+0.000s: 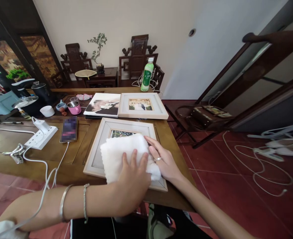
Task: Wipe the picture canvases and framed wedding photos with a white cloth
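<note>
A white fluffy cloth [119, 149] lies over the lower part of a pale wooden picture frame [96, 149] lying flat on the table, leaving the top of its photo showing. My left hand [134, 176] rests palm down on the cloth, its fingers spread. Along the cloth's right edge, my right hand [165, 161], with a ring on one finger, has its fingers curled against the fabric near the frame's right side. Some of its fingertips are hidden. Behind lie a second framed photo [158, 103] and a photo panel [114, 98].
A green-labelled bottle [147, 74] stands at the table's back edge. Left are a phone [68, 129] on a cable, a power strip [43, 137], a pink mug [74, 108] and a white cup [47, 111]. A dark wooden chair [198, 113] stands right.
</note>
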`<action>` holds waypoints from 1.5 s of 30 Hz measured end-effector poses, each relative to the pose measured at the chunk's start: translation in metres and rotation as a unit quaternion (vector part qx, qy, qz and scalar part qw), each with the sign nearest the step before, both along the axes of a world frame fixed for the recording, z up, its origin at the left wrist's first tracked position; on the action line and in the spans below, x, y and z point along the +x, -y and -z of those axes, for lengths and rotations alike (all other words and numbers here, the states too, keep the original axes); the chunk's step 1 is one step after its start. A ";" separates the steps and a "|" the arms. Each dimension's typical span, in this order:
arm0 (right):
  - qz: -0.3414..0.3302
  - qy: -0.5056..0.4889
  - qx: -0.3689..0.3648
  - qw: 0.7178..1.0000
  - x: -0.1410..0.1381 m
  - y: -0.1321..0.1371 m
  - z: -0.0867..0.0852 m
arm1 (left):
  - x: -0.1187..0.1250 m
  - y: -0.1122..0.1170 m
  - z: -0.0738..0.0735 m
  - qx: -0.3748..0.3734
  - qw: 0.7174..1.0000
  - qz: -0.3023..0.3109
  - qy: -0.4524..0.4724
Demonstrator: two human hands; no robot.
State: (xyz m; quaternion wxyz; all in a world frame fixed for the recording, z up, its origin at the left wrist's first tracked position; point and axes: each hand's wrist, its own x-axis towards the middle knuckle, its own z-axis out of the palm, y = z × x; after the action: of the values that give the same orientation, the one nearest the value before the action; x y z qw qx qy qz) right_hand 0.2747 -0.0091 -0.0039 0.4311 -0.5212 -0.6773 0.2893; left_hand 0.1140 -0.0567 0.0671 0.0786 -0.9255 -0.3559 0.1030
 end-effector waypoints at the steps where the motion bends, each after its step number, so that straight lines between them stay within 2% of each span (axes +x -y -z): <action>1: 0.003 0.016 0.002 1.000 0.000 -0.001 0.000 | 0.000 -0.005 0.000 -0.003 1.000 -0.012 -0.004; 5: 0.003 0.056 0.021 0.998 0.000 -0.003 0.001 | 0.002 -0.041 0.003 0.007 0.997 -0.072 -0.002; 9: 0.005 0.074 0.035 0.997 0.001 -0.004 0.005 | 0.008 -0.090 0.015 0.031 0.996 -0.079 0.032; 12: 0.005 0.073 0.041 0.996 0.002 -0.004 0.008 | 0.010 -0.117 0.022 0.039 0.996 -0.063 0.051; 15: -0.009 0.068 0.045 0.997 0.004 -0.005 0.011 | 0.007 -0.127 0.021 0.052 0.997 -0.026 0.056; 17: -0.022 0.062 0.048 0.997 0.005 -0.006 0.011 | 0.003 -0.128 0.016 0.061 0.997 -0.029 0.049; 21: -0.050 0.060 0.044 0.996 0.008 -0.008 0.008 | -0.019 -0.130 0.003 0.074 0.993 -0.081 0.038; 25: -0.056 0.057 0.030 0.996 0.008 -0.008 0.005 | -0.060 -0.136 -0.007 0.069 0.986 -0.152 0.023; 28: -0.049 0.050 0.027 0.997 0.008 -0.008 0.005 | -0.088 -0.131 -0.016 0.068 0.980 -0.185 0.018; 31: -0.041 0.049 0.035 0.997 0.007 -0.008 0.005 | -0.101 -0.106 -0.024 0.052 0.983 -0.178 -0.001; 34: -0.029 0.051 0.043 0.997 0.006 -0.007 0.005 | -0.100 -0.064 -0.024 0.002 0.987 -0.159 -0.005; 37: -0.021 0.053 0.041 0.997 0.005 -0.007 0.003 | -0.093 -0.021 -0.017 -0.042 0.991 -0.123 0.016; 39: -0.019 0.050 0.043 0.998 0.005 -0.006 0.002 | -0.084 -0.004 -0.011 -0.057 0.993 -0.098 0.033; 42: -0.012 0.036 0.049 0.998 0.004 -0.005 0.003 | -0.063 -0.002 -0.004 -0.068 0.992 -0.089 0.057; 45: 0.001 0.017 0.053 0.998 0.004 -0.004 0.005 | -0.034 -0.021 0.000 -0.070 0.991 -0.088 0.076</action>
State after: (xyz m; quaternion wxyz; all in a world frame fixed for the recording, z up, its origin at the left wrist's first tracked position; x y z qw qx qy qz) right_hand 0.2783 -0.0046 -0.0090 0.4465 -0.5034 -0.6985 0.2436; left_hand 0.0803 -0.0357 0.0667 -0.0233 -0.8987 -0.4332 0.0636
